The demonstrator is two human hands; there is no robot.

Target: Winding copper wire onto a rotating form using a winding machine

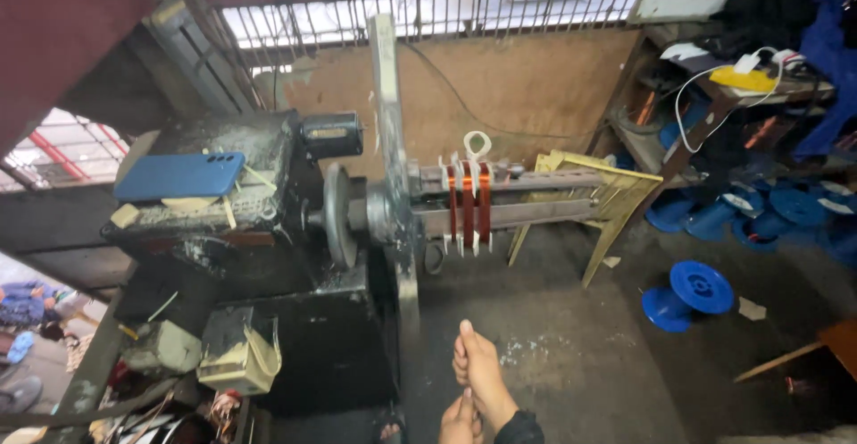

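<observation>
Below the winding machine [393,212], whose bars carry copper coils [469,203], the right hand [482,368] and left hand [460,419] meet, fingers apparently pinching something too fine to identify, probably best kept taut.

Bare floor [571,337] lies open between winding machine [357,221] and blue spool [692,294].

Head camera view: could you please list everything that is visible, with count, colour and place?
Grey metal winding machine: one, centre.
Copper wire coils: two, orange, wound on the machine's bars.
Blue flat phone: one, on the black block, left.
Blue plastic spools: one on the floor, more stacked at right.
Yellow metal frame: one, behind the bars.
Yellow block with white cables: one, on the shelf, upper right.
Left hand: bottom centre, fingers pinched together.
Right hand: bottom centre, thumb up.
</observation>
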